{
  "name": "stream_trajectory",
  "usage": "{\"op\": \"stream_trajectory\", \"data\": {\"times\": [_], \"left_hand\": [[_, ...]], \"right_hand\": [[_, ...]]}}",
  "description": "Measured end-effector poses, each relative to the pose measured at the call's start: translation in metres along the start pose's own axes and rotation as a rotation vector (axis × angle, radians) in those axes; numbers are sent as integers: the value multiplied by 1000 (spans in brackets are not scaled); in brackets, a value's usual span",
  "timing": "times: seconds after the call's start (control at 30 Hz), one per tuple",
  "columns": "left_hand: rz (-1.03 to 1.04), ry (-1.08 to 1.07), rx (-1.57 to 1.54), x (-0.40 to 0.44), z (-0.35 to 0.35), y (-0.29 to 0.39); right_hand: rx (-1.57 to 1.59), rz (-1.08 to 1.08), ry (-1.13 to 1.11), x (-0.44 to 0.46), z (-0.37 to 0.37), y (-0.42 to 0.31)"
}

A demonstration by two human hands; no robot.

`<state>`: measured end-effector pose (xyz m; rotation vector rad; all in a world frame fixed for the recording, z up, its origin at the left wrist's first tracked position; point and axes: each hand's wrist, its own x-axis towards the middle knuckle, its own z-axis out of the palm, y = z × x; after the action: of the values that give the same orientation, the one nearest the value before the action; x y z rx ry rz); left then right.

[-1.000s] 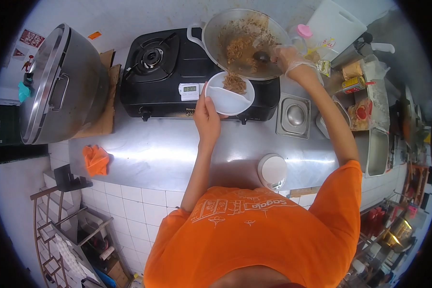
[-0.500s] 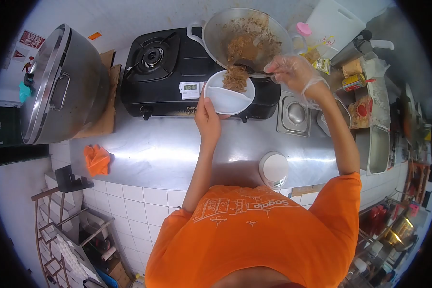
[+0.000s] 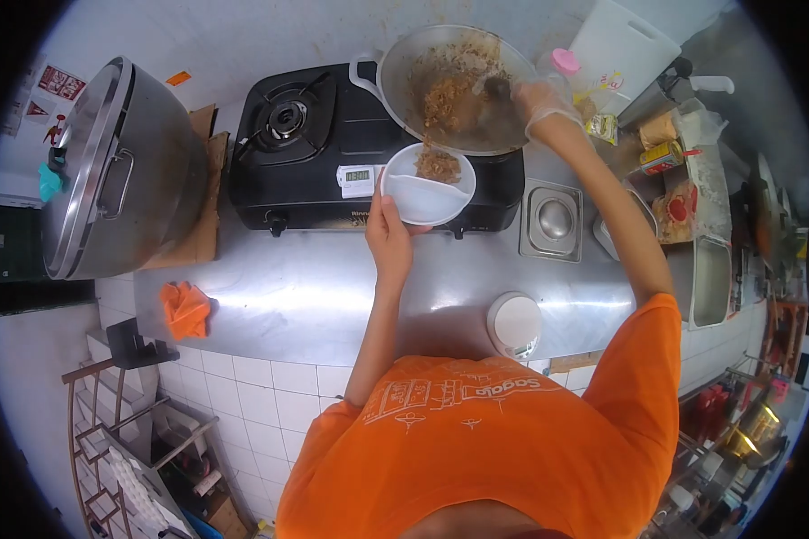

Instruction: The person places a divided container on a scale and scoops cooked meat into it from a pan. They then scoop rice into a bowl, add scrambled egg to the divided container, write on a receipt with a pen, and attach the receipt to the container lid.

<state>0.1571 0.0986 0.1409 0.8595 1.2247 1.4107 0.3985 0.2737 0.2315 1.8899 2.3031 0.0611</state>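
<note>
My left hand (image 3: pixel 389 235) is closed on the near-left rim of a white divided bowl (image 3: pixel 422 205), held just in front of the wok. Shredded brown food (image 3: pixel 438 165) sits in the bowl's far compartment; the nearer part shows bare white. In a clear plastic glove, my right hand (image 3: pixel 546 101) grips a dark-headed ladle (image 3: pixel 497 87) over the right side of the wok, its handle mostly hidden by the fingers. More of the brown food (image 3: pixel 454 99) lies inside the wok (image 3: pixel 404 76).
A black gas stove (image 3: pixel 360 135) carries the wok and a white digital timer (image 3: pixel 358 181). On the steel counter (image 3: pixel 324 278) are an orange cloth (image 3: pixel 185 310), a white scale (image 3: pixel 514 323) and a lidded steel container (image 3: pixel 551 220). A large pot (image 3: pixel 157 171) stands left.
The ladle has moved from above the bowl back into the wok with my right hand, up and right. Its food now rests in the bowl, which stays in my left hand.
</note>
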Motion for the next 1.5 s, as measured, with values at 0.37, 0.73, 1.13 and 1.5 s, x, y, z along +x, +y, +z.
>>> {"op": "stream_trajectory", "data": {"times": [0.37,0.73,1.13,1.5], "left_hand": [[4,39,-6,8,-7,10],[30,52,-5,7,-11,17],[43,30,24,9,-14,13],[17,-7,21,11,-14,9]], "right_hand": [[808,-157,-115,-39,-6,-33],[920,-301,14,-103,-38,-50],[550,-85,240,36,35,-1],[654,-279,23,-13,2,-32]]}}
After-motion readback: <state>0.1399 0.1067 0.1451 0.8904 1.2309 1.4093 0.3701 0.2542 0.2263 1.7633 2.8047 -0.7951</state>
